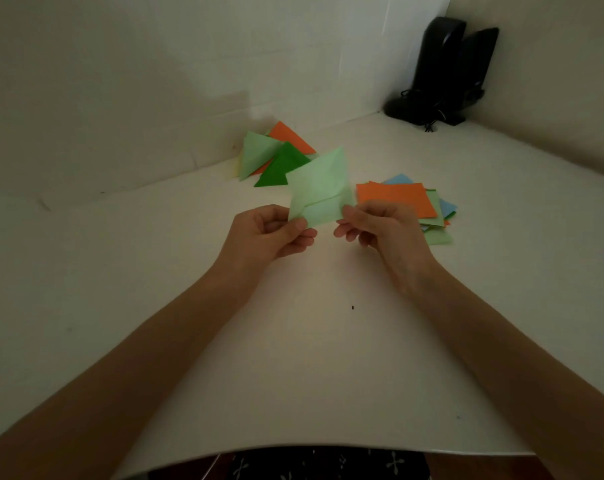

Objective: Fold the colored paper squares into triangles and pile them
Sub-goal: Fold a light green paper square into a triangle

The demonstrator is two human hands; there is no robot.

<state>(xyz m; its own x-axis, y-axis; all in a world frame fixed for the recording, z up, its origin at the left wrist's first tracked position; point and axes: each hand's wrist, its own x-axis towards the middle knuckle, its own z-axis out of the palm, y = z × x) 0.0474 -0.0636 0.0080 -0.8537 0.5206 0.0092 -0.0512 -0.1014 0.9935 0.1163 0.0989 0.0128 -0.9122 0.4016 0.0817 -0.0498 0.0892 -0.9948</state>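
We hold a partly folded light green paper (319,188) above the table (311,358). Our left hand (276,233) pinches its lower left corner and our right hand (380,230) pinches its lower right edge. Beyond the grip, to the left, lies the pile of folded triangles (276,157). The stack of flat squares (397,202) sits just right of our right hand.

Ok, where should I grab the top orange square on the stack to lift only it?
Probably its near right corner, coming from the right. The orange square lies flat on top, skewed against the rest of the stack, so fingers can peel that corner alone. The right hand covers its near left part.
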